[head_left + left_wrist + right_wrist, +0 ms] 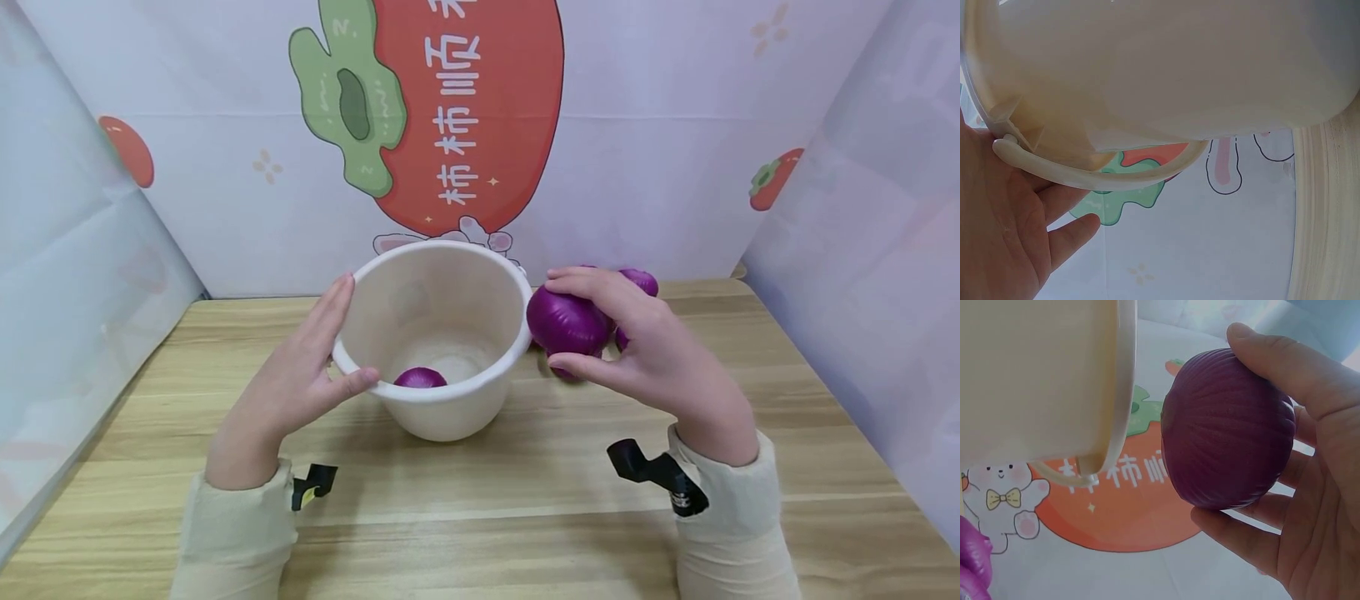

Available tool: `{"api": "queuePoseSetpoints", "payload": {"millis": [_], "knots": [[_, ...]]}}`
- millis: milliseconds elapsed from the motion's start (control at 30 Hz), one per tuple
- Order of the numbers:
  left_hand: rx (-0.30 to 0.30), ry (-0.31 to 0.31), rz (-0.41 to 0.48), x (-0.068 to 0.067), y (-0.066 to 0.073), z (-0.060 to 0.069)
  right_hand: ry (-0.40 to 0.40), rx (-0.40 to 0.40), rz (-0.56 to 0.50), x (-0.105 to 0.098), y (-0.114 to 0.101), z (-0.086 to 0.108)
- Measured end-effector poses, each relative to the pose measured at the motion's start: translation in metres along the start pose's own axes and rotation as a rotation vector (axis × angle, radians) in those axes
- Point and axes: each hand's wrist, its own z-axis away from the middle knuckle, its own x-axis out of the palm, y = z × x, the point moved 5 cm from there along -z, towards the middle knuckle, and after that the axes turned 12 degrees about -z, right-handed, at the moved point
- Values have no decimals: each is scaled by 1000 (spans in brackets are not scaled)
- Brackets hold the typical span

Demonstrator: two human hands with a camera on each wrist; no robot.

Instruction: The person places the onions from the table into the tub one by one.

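A cream bucket (442, 408) stands upright on the table with one purple onion (421, 378) inside, near its front wall. The left hand (292, 379) rests on the bucket's left rim, thumb toward the front and fingers along the outside; the left wrist view shows this hand (1013, 219) beside the handle (1104, 181) with its fingers extended. Just right of the rim, the right hand (645, 342) grips another purple onion (567, 322). In the right wrist view the onion (1229, 428) sits between the thumb and fingers of the right hand (1297, 506), beside the bucket wall (1041, 381).
Several more purple onions (639, 282) lie on the wooden table (465, 517) behind and below the right hand, partly hidden by it. A printed cloth (645, 167) hangs behind the table, and pale cloth walls stand at both sides.
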Motion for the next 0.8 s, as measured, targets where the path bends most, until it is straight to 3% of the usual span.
{"api": "queuePoseSetpoints", "payload": {"millis": [800], "knots": [[16, 10, 8, -3, 0, -1, 8, -91, -63, 17, -11, -23]]}}
